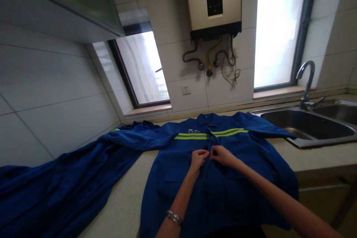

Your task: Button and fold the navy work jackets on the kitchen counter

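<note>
A blue work jacket [178,163] lies spread face up on the counter, its collar toward the wall. Yellow-green reflective bands cross its chest, and a small white print sits above the left one. Both hands meet at the front placket, just below the bands. My left hand [199,158] pinches one edge of the placket. Close beside it, my right hand [221,155] pinches the other edge. The fingertips nearly touch; any button between them is too small to make out. The lower front is partly hidden behind my forearms.
More blue garments [64,182] lie heaped along the left of the pale counter [122,197]. At the right is a steel sink [295,139] with a tap [306,85]; the jacket's right sleeve reaches its rim. A water heater [214,3] hangs on the tiled wall.
</note>
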The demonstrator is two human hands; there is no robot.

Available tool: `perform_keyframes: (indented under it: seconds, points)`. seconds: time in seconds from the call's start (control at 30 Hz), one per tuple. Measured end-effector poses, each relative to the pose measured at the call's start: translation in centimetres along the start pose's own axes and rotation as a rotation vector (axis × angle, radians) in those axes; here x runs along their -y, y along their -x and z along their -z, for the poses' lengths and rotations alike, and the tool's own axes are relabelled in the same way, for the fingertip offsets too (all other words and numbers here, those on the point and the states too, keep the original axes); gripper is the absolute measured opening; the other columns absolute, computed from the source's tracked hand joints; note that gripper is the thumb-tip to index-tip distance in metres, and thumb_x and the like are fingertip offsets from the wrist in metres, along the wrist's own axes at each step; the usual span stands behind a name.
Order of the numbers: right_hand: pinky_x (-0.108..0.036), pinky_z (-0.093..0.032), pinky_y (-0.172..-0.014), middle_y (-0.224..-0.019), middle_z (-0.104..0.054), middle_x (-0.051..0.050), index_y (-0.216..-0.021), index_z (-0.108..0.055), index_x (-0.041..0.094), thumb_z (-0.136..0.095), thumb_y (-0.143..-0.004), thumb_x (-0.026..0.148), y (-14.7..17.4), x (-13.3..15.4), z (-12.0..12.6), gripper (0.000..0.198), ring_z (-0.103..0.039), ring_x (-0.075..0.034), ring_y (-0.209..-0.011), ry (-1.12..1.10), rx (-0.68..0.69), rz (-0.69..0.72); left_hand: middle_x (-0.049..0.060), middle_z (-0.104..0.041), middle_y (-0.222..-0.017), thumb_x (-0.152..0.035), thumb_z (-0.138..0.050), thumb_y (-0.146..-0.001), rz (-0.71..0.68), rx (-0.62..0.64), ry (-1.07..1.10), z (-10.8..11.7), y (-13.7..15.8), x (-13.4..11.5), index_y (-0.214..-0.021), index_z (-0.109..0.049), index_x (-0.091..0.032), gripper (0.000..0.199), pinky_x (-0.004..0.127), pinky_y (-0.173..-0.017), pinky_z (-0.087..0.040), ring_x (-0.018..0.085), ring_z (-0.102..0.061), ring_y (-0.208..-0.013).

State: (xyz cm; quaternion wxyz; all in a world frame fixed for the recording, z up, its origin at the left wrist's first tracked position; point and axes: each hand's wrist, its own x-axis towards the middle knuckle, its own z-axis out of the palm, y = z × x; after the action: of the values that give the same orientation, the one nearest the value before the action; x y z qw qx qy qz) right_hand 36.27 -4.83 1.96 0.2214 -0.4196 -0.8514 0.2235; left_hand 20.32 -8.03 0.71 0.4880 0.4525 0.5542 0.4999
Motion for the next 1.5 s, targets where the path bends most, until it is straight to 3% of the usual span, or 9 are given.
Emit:
perform_keyframes:
  seconds: [0.2, 0.33, 0.43, 0.67, 0.83, 0.97, 1.07, 1.3, 1.5]
  points:
    - [-0.029, -0.041, -0.067, -0.09, -0.058, -0.011, -0.092, -0.053, 0.016, -0.066, -0.069, 0.05, 2.7, 0.9, 0.0, 0.043, -0.057, -0.023, -0.081, 0.16, -0.348, -0.114, -0.007, -0.041, -0.037, -0.047, -0.071, -0.058, -0.1, 0.011, -0.024, 0.0, 0.0, 0.5, -0.08, -0.066, -0.008, 0.045, 0.018, -0.035, -0.018, 0.004, -0.031, -0.033]
    - [-0.026, -0.041, -0.06, -0.076, -0.059, -0.003, -0.123, -0.04, 0.02, -0.059, -0.076, 0.032, 4.9, 2.6, -0.6, 0.051, -0.059, -0.019, -0.068, 0.002, -0.199, -0.066, -0.007, -0.042, -0.039, -0.045, -0.068, -0.063, -0.16, 0.012, -0.098, -0.3, 0.6, -0.1, -0.079, -0.065, -0.009, 0.039, 0.018, -0.035, -0.022, 0.005, -0.034, -0.034]
    - [-0.021, -0.042, -0.05, -0.069, -0.053, 0.003, -0.119, -0.042, 0.023, -0.051, -0.075, 0.018, 5.0, 3.4, -0.1, 0.045, -0.054, -0.012, -0.055, -0.328, -0.123, -0.047, -0.007, -0.043, -0.039, -0.041, -0.066, -0.067, -0.206, -0.012, -0.15, -0.5, 0.8, -2.0, -0.079, -0.065, -0.01, 0.034, 0.018, -0.035, -0.025, 0.005, -0.035, -0.033]
    - [-0.027, -0.053, -0.061, -0.068, -0.048, 0.006, -0.085, -0.053, 0.019, -0.068, -0.063, 0.027, 3.4, 4.5, 8.0, 0.028, -0.051, -0.007, -0.058, -1.111, -0.118, -0.076, -0.005, -0.049, -0.044, -0.043, -0.059, -0.075, -0.363, 0.007, -0.272, -1.7, 0.7, -9.9, -0.088, -0.063, -0.011, 0.035, 0.02, -0.035, -0.032, 0.009, -0.043, -0.033]
    - [-0.027, -0.051, -0.059, -0.061, -0.051, 0.006, -0.082, -0.052, 0.02, -0.07, -0.063, 0.023, 2.7, 4.4, 13.2, 0.026, -0.053, -0.008, -0.053, -1.276, -0.236, -0.079, -0.002, -0.051, -0.05, -0.054, -0.051, -0.077, -0.439, 0.135, -0.447, -2.6, 3.6, -12.7, -0.072, -0.062, -0.012, 0.045, 0.02, -0.039, -0.031, 0.009, -0.044, -0.039]
    - [-0.022, -0.044, -0.049, -0.059, -0.052, 0.004, -0.084, -0.055, 0.019, -0.069, -0.064, 0.024, 2.2, 3.8, 13.8, 0.025, -0.051, -0.009, -0.049, -1.208, -0.256, -0.09, -0.002, -0.051, -0.055, -0.042, -0.06, -0.072, -0.57, 0.196, -0.567, -2.4, 5.3, -12.3, -0.059, -0.059, -0.012, 0.033, 0.019, -0.048, -0.031, 0.009, -0.045, -0.053]
    - [-0.022, -0.041, -0.049, -0.059, -0.049, 0.005, -0.085, -0.056, 0.018, -0.069, -0.065, 0.031, 2.0, 3.3, 13.0, 0.026, -0.047, -0.008, -0.049, -1.06, -0.28, -0.056, -0.004, -0.047, -0.051, -0.037, -0.06, -0.071, -0.54, 0.266, -0.596, -2.0, 5.6, -11.4, -0.052, -0.054, -0.013, 0.032, 0.019, -0.047, -0.029, 0.008, -0.042, -0.05]
    - [-0.035, -0.044, -0.08, -0.094, -0.051, -0.007, -0.084, -0.062, 0.019, -0.057, -0.078, 0.025, 5.2, 5.0, 9.7, 0.009, -0.05, -0.019, -0.086, -0.041, -0.68, 0.19, -0.003, -0.051, -0.047, -0.04, -0.06, -0.069, -0.179, 0.335, -0.374, -2.2, 5.4, -9.3, -0.053, -0.051, -0.015, 0.031, 0.019, -0.037, -0.033, 0.008, -0.045, -0.035]
    - [-0.028, -0.046, -0.075, -0.091, -0.055, -0.006, -0.092, -0.062, 0.021, -0.047, -0.086, 0.018, 7.7, 5.9, 7.1, 0.016, -0.053, -0.016, -0.085, 0.095, -0.416, 0.376, -0.003, -0.05, -0.045, -0.039, -0.061, -0.068, -0.167, 0.319, -0.218, -2.3, 5.5, -8.6, -0.054, -0.052, -0.014, 0.03, 0.018, -0.035, -0.031, 0.007, -0.043, -0.032]
